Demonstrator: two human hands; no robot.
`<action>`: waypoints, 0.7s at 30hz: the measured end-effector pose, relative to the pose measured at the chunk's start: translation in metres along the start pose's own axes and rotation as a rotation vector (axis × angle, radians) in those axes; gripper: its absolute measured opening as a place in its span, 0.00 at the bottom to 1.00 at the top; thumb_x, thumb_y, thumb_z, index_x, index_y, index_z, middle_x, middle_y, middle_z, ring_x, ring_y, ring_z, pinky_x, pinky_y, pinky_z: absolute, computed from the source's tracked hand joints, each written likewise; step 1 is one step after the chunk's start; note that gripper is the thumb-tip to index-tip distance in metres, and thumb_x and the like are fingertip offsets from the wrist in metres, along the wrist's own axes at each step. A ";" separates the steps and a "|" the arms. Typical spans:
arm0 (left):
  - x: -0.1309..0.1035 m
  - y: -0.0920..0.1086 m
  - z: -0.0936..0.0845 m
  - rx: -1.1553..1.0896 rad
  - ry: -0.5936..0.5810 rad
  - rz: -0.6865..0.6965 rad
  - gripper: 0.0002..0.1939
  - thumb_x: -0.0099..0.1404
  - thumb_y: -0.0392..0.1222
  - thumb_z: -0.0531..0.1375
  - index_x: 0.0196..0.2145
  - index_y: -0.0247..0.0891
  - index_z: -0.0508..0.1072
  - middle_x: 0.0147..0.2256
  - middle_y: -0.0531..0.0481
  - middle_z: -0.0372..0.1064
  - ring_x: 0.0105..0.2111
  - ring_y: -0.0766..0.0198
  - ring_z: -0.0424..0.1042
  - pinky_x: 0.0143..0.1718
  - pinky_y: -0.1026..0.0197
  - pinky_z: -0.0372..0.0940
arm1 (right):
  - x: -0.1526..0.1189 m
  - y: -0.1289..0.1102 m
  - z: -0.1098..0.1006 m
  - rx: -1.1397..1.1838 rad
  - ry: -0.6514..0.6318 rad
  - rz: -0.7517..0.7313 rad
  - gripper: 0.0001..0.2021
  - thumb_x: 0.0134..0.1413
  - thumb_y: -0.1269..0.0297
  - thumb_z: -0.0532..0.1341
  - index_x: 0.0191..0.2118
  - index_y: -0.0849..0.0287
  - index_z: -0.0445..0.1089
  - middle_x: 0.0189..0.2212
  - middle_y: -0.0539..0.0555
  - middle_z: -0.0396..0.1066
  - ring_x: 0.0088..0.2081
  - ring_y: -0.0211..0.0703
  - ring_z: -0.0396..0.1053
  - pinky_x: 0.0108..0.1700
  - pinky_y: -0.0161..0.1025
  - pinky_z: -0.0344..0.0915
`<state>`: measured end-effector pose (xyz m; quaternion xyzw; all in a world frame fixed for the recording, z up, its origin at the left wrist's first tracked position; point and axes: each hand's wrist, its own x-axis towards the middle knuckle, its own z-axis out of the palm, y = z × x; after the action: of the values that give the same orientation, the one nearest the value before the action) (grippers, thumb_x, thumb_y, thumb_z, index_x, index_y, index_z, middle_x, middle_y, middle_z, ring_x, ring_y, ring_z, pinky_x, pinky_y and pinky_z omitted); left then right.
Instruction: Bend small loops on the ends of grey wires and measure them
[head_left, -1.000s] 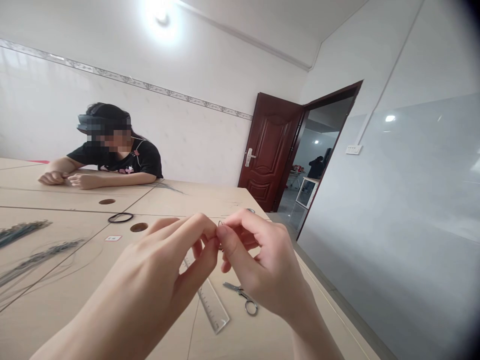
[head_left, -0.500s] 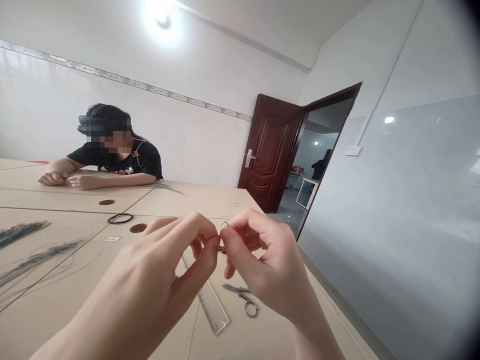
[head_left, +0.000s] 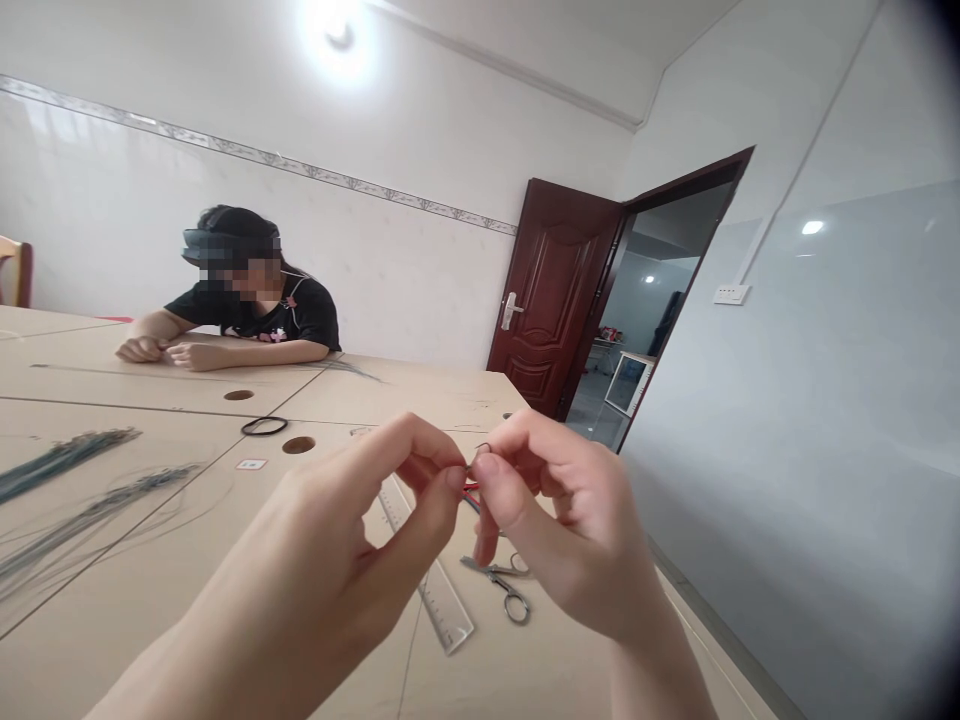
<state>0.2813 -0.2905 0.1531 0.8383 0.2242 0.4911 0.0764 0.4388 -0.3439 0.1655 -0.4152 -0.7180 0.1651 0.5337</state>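
Note:
My left hand (head_left: 375,530) is closed in a pinch, with thumb and index fingertip together. What it holds is too small to make out; a tiny dark bit shows between the fingertips of both hands. My right hand (head_left: 559,520) pinches a small dark fish hook (head_left: 484,447), whose thin curved bend sticks up above the thumb. The two hands almost touch, raised above the table. Beneath them lie a clear ruler (head_left: 448,610) and metal scissors (head_left: 514,603), partly covered by my right hand. A red-handled item (head_left: 471,488) shows between the hands, mostly hidden.
Bundles of thin strands (head_left: 67,460) lie on the wooden table (head_left: 225,640) at left. A black ring (head_left: 264,427), a small label (head_left: 251,464) and round cable holes (head_left: 298,445) are farther ahead. Across the table sits a person (head_left: 277,310), forearms on the tabletop. A door (head_left: 555,290) stands open.
The view has turned slightly left, so the room appears farther right. Both hands keep their pinch close together, and more of the red-handled item shows between them.

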 end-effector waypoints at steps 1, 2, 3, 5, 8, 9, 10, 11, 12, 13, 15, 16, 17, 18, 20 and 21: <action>0.000 0.001 -0.001 -0.024 0.002 -0.004 0.04 0.64 0.39 0.53 0.32 0.44 0.66 0.25 0.59 0.69 0.21 0.69 0.68 0.13 0.73 0.57 | 0.000 -0.001 0.000 -0.004 -0.001 0.003 0.08 0.61 0.64 0.55 0.30 0.55 0.65 0.20 0.42 0.66 0.20 0.30 0.68 0.22 0.26 0.62; 0.000 0.002 -0.001 -0.051 -0.001 -0.011 0.04 0.64 0.38 0.53 0.31 0.44 0.66 0.24 0.59 0.69 0.21 0.69 0.68 0.13 0.73 0.57 | 0.000 -0.003 -0.001 -0.012 -0.004 0.013 0.08 0.61 0.64 0.55 0.30 0.55 0.65 0.20 0.43 0.67 0.20 0.30 0.68 0.22 0.27 0.63; 0.000 0.003 -0.002 -0.079 -0.003 -0.021 0.05 0.64 0.37 0.53 0.31 0.44 0.66 0.24 0.59 0.69 0.21 0.70 0.68 0.14 0.73 0.58 | 0.000 -0.004 -0.001 -0.025 -0.010 0.026 0.08 0.61 0.64 0.55 0.30 0.55 0.65 0.19 0.43 0.67 0.21 0.31 0.69 0.21 0.27 0.63; 0.000 0.006 -0.003 -0.131 -0.006 -0.045 0.05 0.64 0.36 0.53 0.31 0.43 0.66 0.24 0.59 0.68 0.22 0.70 0.68 0.15 0.74 0.59 | 0.000 -0.008 -0.001 -0.054 -0.013 0.039 0.07 0.60 0.65 0.56 0.30 0.55 0.65 0.19 0.43 0.67 0.21 0.31 0.69 0.21 0.27 0.63; 0.000 0.008 -0.005 -0.197 -0.008 -0.101 0.06 0.64 0.35 0.54 0.31 0.43 0.67 0.24 0.59 0.67 0.22 0.71 0.67 0.15 0.74 0.58 | 0.000 -0.010 -0.001 -0.066 0.019 0.011 0.05 0.59 0.68 0.57 0.31 0.55 0.65 0.18 0.42 0.67 0.20 0.31 0.69 0.21 0.27 0.63; -0.001 0.009 -0.005 -0.230 -0.015 -0.113 0.06 0.65 0.36 0.54 0.31 0.43 0.67 0.24 0.59 0.67 0.22 0.71 0.67 0.15 0.74 0.58 | 0.000 -0.010 -0.001 -0.059 0.025 0.000 0.04 0.58 0.68 0.58 0.31 0.54 0.65 0.18 0.41 0.67 0.19 0.31 0.70 0.21 0.27 0.63; -0.002 0.009 -0.006 -0.270 -0.032 -0.130 0.06 0.65 0.37 0.54 0.31 0.44 0.67 0.24 0.59 0.67 0.23 0.70 0.67 0.15 0.73 0.58 | -0.001 -0.010 0.000 -0.050 0.026 -0.013 0.05 0.58 0.69 0.57 0.31 0.54 0.65 0.19 0.41 0.68 0.19 0.31 0.69 0.20 0.27 0.63; -0.002 0.010 -0.006 -0.318 -0.048 -0.149 0.06 0.65 0.38 0.54 0.31 0.44 0.68 0.24 0.58 0.68 0.24 0.70 0.68 0.16 0.73 0.59 | -0.002 -0.010 0.000 -0.043 0.023 -0.029 0.05 0.59 0.69 0.57 0.31 0.54 0.65 0.19 0.41 0.68 0.19 0.31 0.69 0.20 0.27 0.64; -0.002 0.010 -0.007 -0.371 -0.066 -0.168 0.06 0.66 0.39 0.53 0.31 0.44 0.68 0.25 0.58 0.68 0.25 0.69 0.69 0.18 0.72 0.61 | -0.003 -0.010 0.001 -0.041 0.020 -0.048 0.06 0.59 0.70 0.57 0.31 0.54 0.65 0.20 0.42 0.68 0.19 0.31 0.69 0.20 0.27 0.64; -0.002 0.010 -0.008 -0.425 -0.088 -0.192 0.07 0.66 0.40 0.53 0.31 0.44 0.68 0.25 0.58 0.68 0.25 0.69 0.69 0.20 0.71 0.63 | -0.003 -0.010 0.001 -0.042 0.019 -0.073 0.06 0.59 0.71 0.56 0.31 0.54 0.64 0.20 0.42 0.69 0.19 0.31 0.69 0.20 0.27 0.64; -0.002 0.010 -0.009 -0.529 -0.131 -0.239 0.08 0.67 0.43 0.53 0.31 0.43 0.69 0.25 0.58 0.68 0.26 0.69 0.69 0.23 0.70 0.65 | -0.005 -0.010 0.002 -0.065 0.021 -0.120 0.06 0.59 0.73 0.56 0.32 0.54 0.64 0.21 0.42 0.69 0.20 0.30 0.69 0.21 0.27 0.65; -0.001 0.010 -0.010 -0.580 -0.153 -0.261 0.08 0.67 0.43 0.53 0.31 0.43 0.69 0.25 0.58 0.68 0.26 0.69 0.69 0.24 0.70 0.65 | -0.006 -0.010 0.002 -0.087 0.026 -0.148 0.07 0.58 0.74 0.56 0.32 0.55 0.64 0.21 0.42 0.69 0.20 0.30 0.69 0.21 0.27 0.65; 0.000 0.010 -0.011 -0.636 -0.176 -0.276 0.08 0.67 0.43 0.54 0.31 0.43 0.69 0.25 0.58 0.68 0.26 0.70 0.69 0.26 0.71 0.66 | -0.007 -0.009 0.002 -0.114 0.034 -0.176 0.07 0.58 0.75 0.56 0.33 0.55 0.64 0.21 0.42 0.69 0.20 0.29 0.68 0.22 0.26 0.65; 0.001 0.011 -0.012 -0.700 -0.200 -0.291 0.08 0.67 0.43 0.54 0.31 0.42 0.69 0.25 0.58 0.69 0.26 0.71 0.69 0.27 0.72 0.66 | -0.007 -0.008 0.002 -0.148 0.039 -0.206 0.07 0.57 0.76 0.57 0.34 0.55 0.64 0.21 0.42 0.69 0.20 0.29 0.68 0.22 0.26 0.65; 0.004 0.011 -0.015 -0.841 -0.250 -0.326 0.08 0.67 0.42 0.55 0.30 0.40 0.69 0.25 0.57 0.69 0.27 0.73 0.69 0.30 0.73 0.66 | -0.007 -0.005 0.001 -0.219 0.065 -0.277 0.08 0.56 0.77 0.58 0.35 0.55 0.63 0.22 0.42 0.69 0.21 0.29 0.68 0.22 0.27 0.65; 0.005 0.012 -0.015 -0.907 -0.273 -0.346 0.08 0.67 0.41 0.56 0.29 0.39 0.69 0.25 0.57 0.70 0.27 0.73 0.69 0.31 0.74 0.66 | -0.007 -0.003 0.000 -0.252 0.067 -0.310 0.08 0.55 0.77 0.58 0.36 0.54 0.63 0.22 0.42 0.68 0.22 0.30 0.68 0.22 0.27 0.65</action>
<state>0.2735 -0.3000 0.1688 0.7279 0.1119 0.4053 0.5416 0.4379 -0.3511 0.1633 -0.3686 -0.7702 -0.0239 0.5200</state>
